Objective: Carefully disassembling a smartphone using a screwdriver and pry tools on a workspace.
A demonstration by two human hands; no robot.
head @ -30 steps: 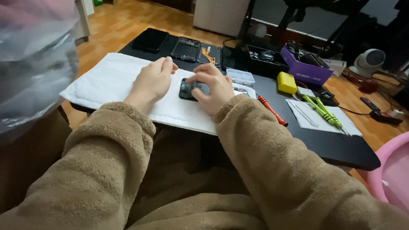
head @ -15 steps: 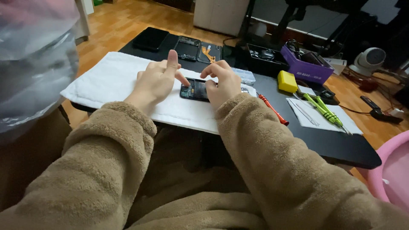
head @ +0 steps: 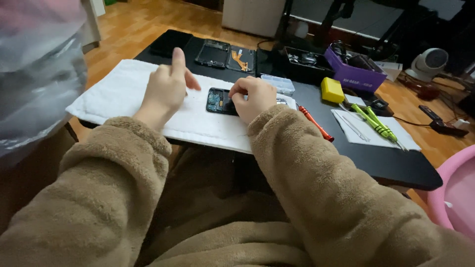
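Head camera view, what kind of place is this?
Probably a home phone-repair desk: an opened phone lies on a white towel, with screwdrivers, a small parts box, and wood flooring behind.

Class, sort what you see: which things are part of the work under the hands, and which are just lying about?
In use: opened phone, right hand on it, left hand raised beside it, white towel underneath.

Lying about: red screwdriver, green tools, yellow block, purple box, spare phones.

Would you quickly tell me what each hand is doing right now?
Left hand: open, lifted above the white towel, holding nothing.
Right hand: curled on the opened phone; whether it grips cannot be told.
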